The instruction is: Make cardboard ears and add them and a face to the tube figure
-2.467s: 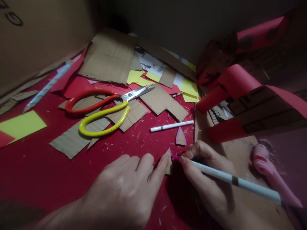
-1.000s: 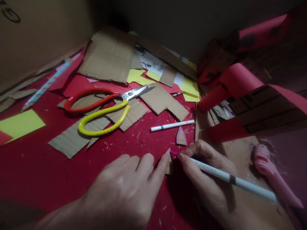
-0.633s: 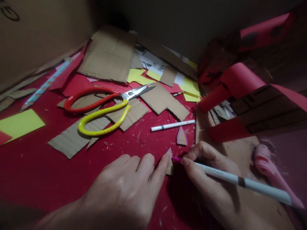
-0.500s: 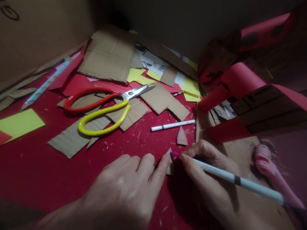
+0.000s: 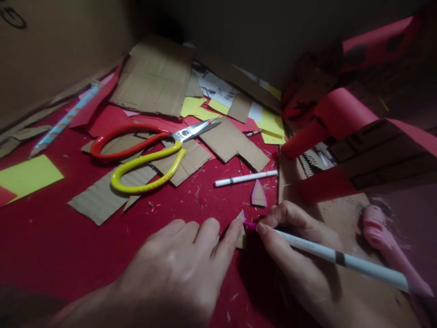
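With its index finger, my left hand (image 5: 180, 269) presses a small pointed cardboard piece (image 5: 241, 240) onto the red surface; the other fingers are curled. The finger covers part of the piece. Pinched in my right hand (image 5: 297, 255) is a white felt-tip pen (image 5: 368, 268) with a dark band, its magenta tip touching the right edge of the piece. Just beyond the hands lies a similar cardboard triangle (image 5: 259, 197) with pink edges. A second white pen (image 5: 246, 178) rests above it.
Scissors (image 5: 186, 134) with red and yellow handles lie over cardboard scraps. A blue striped pencil (image 5: 64, 120) and yellow paper (image 5: 32, 175) are at the left. On the right stands a cardboard model with red paper rolls (image 5: 344, 107), near a pink roll (image 5: 375, 228).
The pen tip has shifted slightly down along the edge of the cardboard piece, and my right hand with it. My left hand has barely moved.
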A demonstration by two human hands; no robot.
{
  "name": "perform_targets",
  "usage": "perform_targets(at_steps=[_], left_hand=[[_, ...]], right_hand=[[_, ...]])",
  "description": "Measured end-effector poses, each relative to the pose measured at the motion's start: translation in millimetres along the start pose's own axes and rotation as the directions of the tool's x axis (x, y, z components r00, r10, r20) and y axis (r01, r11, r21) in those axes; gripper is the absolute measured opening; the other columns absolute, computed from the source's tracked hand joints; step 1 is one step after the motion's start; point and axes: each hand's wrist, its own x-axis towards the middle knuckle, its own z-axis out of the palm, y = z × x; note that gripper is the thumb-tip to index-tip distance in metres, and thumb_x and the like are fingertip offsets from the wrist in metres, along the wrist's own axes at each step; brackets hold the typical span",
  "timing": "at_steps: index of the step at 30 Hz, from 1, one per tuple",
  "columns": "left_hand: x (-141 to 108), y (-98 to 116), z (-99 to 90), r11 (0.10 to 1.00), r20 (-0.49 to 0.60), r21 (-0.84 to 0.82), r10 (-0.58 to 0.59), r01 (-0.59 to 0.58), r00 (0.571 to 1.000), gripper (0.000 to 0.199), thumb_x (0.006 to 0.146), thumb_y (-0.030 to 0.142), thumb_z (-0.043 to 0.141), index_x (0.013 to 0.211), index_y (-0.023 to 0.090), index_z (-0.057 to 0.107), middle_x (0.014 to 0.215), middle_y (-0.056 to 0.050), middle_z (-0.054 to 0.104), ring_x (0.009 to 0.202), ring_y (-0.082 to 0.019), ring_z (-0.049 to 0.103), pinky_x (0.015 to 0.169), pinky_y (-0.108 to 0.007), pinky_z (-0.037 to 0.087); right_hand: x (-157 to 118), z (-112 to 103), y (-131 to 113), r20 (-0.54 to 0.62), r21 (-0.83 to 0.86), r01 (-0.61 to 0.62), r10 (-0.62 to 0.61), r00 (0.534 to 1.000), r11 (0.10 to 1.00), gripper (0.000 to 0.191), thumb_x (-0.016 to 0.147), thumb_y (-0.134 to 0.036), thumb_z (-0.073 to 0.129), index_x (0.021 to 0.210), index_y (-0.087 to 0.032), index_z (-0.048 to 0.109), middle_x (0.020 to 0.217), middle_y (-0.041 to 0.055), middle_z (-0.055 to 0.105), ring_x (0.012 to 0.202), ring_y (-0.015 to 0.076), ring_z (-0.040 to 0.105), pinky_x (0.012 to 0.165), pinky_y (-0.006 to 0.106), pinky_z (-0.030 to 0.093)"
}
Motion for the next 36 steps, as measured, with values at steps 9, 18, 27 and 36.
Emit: perform_targets(at_steps=[9, 18, 27, 36], left_hand=[[-1.6, 3.9, 9.2, 0.999, -0.062, -0.012, -0.035, 0.035, 0.997, 0.046, 0.091, 0.006, 0.034, 0.135, 0.002, 0.047, 0.074, -0.005, 0.059, 0.061, -0.021, 0.056, 0.055, -0.035, 0.038], [-0.5, 4.1, 9.0, 0.999, -0.056, -0.005, -0.04, 0.04, 0.998, 0.047, 0.09, 0.005, 0.036, 0.136, 0.002, 0.048, 0.074, -0.006, 0.06, 0.061, -0.022, 0.058, 0.054, -0.035, 0.037], [0.6, 0.6, -0.3, 1.0, 0.0, -0.007, -0.008, 0.008, 1.0, 0.046, 0.092, 0.006, 0.036, 0.136, 0.002, 0.048, 0.075, -0.006, 0.061, 0.062, -0.021, 0.059, 0.054, -0.034, 0.042], [-1.0, 2.5, 11.5, 1.0, -0.142, -0.001, -0.026, 0.026, 0.99, 0.045, 0.09, 0.007, 0.035, 0.132, 0.001, 0.05, 0.069, -0.004, 0.058, 0.054, -0.02, 0.052, 0.05, -0.034, 0.036]], right_hand=[[-1.5, -1.1, -2.0, 0.047, 0.012, -0.077, 0.076, 0.996, 0.997, 0.019, 0.07, -0.028, 0.06, 0.055, -0.022, 0.05, 0.046, -0.0054, 0.045, 0.044, 0.0091, 0.037, 0.043, 0.022, 0.026], [-2.0, -4.2, 3.1, 0.07, 0.013, -0.063, 0.062, 0.996, 0.998, 0.021, 0.071, -0.03, 0.06, 0.055, -0.022, 0.049, 0.045, -0.0063, 0.043, 0.042, 0.0083, 0.035, 0.041, 0.022, 0.025], [-4.2, 1.4, 0.7, -0.034, -0.045, 0.015, -0.017, 0.999, 0.999, 0.018, 0.075, -0.027, 0.059, 0.059, -0.023, 0.052, 0.047, -0.0063, 0.047, 0.043, 0.0091, 0.04, 0.042, 0.022, 0.031], [1.3, -7.1, 12.5, 0.088, 0.02, 0.043, -0.044, 0.995, 0.999, 0.02, 0.077, -0.025, 0.058, 0.058, -0.022, 0.052, 0.044, -0.007, 0.045, 0.04, 0.0082, 0.039, 0.039, 0.02, 0.029]])
